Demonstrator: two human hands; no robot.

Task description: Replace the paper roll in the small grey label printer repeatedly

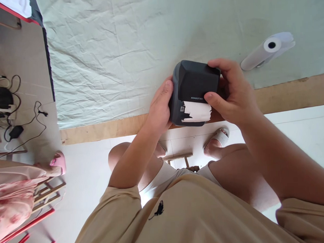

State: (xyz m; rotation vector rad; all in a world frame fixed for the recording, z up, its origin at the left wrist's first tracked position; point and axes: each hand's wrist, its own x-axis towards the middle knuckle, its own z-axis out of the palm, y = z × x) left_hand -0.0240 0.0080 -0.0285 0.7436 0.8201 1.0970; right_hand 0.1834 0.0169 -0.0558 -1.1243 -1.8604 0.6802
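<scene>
A dark label printer (196, 80) with a NIIMBOT mark is held up between both hands over the table's near edge. A strip of torn white paper (197, 111) covers part of its lower face. My left hand (161, 103) grips the printer's left side, thumb along the edge and the other fingers hidden beneath. On the right side, my right hand (232, 89) holds it with thumb and forefinger at the corners; the remaining fingers curl behind. To the right of that hand, a roll of white paper or film (266, 50) stands on the cloth.
A pale green, creased cloth (108, 59) covers the table, leaving a bare wooden edge (103, 130) at the front. Tangled cables and a black adapter (16, 132) lie at the left. Another person's pink slipper (59, 162) shows beside a wooden stool (48, 194).
</scene>
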